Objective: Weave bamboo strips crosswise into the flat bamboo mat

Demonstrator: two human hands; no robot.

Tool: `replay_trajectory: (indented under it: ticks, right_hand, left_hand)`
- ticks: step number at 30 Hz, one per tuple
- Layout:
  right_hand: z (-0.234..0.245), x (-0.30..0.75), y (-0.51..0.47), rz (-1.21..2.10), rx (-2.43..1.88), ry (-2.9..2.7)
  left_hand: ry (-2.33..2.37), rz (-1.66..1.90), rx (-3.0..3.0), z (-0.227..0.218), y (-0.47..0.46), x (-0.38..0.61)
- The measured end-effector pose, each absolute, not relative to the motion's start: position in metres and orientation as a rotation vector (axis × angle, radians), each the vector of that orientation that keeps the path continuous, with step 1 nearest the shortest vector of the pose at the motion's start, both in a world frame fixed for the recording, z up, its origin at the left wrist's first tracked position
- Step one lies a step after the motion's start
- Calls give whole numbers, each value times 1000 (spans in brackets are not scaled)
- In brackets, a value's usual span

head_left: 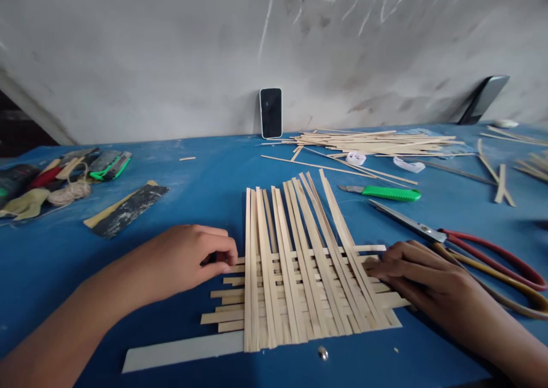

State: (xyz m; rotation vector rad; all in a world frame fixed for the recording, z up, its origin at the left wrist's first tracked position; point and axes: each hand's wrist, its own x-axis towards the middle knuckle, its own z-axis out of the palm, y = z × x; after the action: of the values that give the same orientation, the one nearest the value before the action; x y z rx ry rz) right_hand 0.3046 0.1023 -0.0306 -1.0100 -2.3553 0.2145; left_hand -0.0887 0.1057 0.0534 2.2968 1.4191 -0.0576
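A half-woven mat of pale flat strips (299, 296) lies in front of me, its upright strips fanning out towards the far end. On its left edge, my left hand (212, 251) has thumb and forefinger pinched at the end of a crosswise strip (240, 261). My right hand (422, 271) is curled at the right edge, its fingertips closed on strip ends and hiding them. A pale flat bar (184, 351) sticks out to the left from under the near edge of the mat.
Scissors (428, 231) and a green utility knife (389, 193) lie to the right. Loose strips (377, 142) are piled at the back. A phone (271, 113) leans on the wall. Sandpaper (128, 208) and twine (71, 193) lie left. A shiny metal knob (322, 352) is nearest me.
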Motion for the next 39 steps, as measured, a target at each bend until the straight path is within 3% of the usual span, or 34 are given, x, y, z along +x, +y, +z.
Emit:
replay_trajectory:
  ticks: [39]
  right_hand:
    - [-26, 298, 105, 358, -1049, -2305]
  left_hand:
    - [1253, -86, 2390, 55, 95, -83]
